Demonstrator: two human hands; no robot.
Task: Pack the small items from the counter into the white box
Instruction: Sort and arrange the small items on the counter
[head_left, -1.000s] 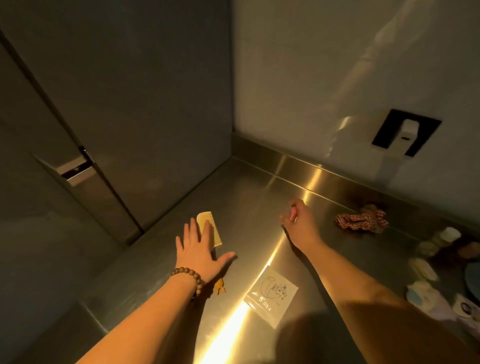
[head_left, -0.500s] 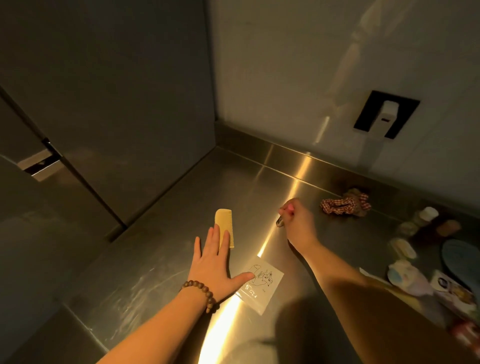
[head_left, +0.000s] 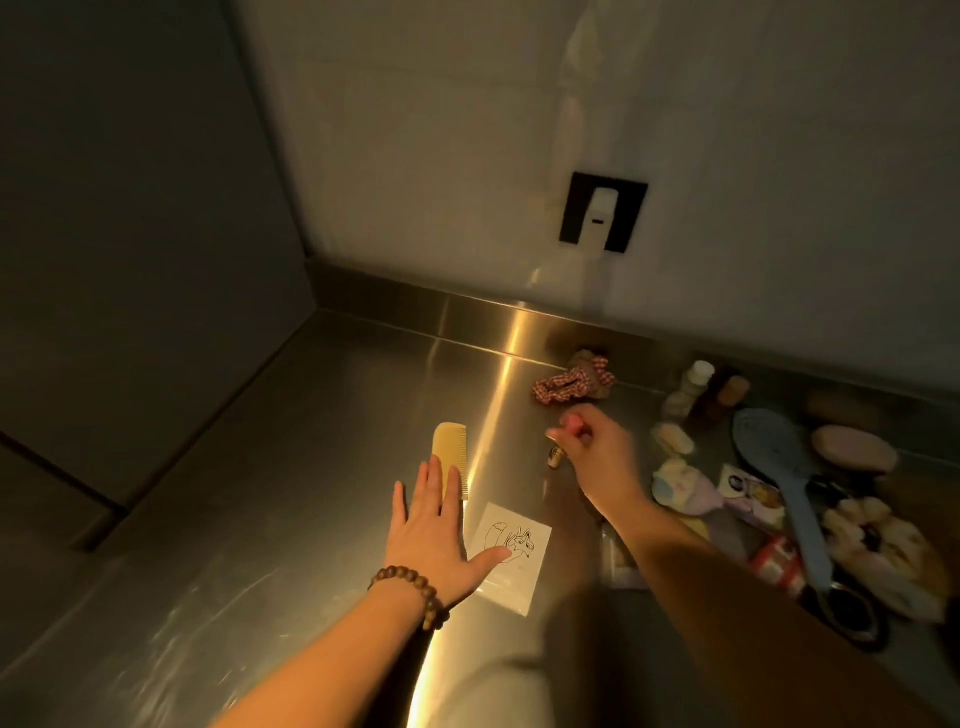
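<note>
On the steel desk (head_left: 311, 467), reference landmark: the yellow comb (head_left: 451, 457), lying flat near the middle.

Left hand: your left hand (head_left: 436, 535) lies flat and open, palm down, fingers spread. The fingertips overlap the near end of the comb. A beaded bracelet (head_left: 410, 592) sits on the wrist.

Sticker sheet: a white square sheet (head_left: 511, 558) with a line drawing lies just near-right of the comb. Your left thumb rests on its edge.

Right hand: your right hand (head_left: 592, 457), right of the comb, is closed in a pinch on a small item (head_left: 558, 447) with a pink top and a metal part hanging below. The item is blurred; its type cannot be told.

Checked scrunchie: a red checked scrunchie (head_left: 571, 382) lies beyond the right hand, far-right of the comb, against the back ledge.

Remaining items: a cluster lies well right of the comb. It includes small bottles (head_left: 696, 389), a blue hairbrush (head_left: 779, 467) and a cream scrunchie (head_left: 883, 551).

White box: outside your camera view.

Wall: a black wall plate (head_left: 602, 213) is mounted above the ledge, beyond the comb.
</note>
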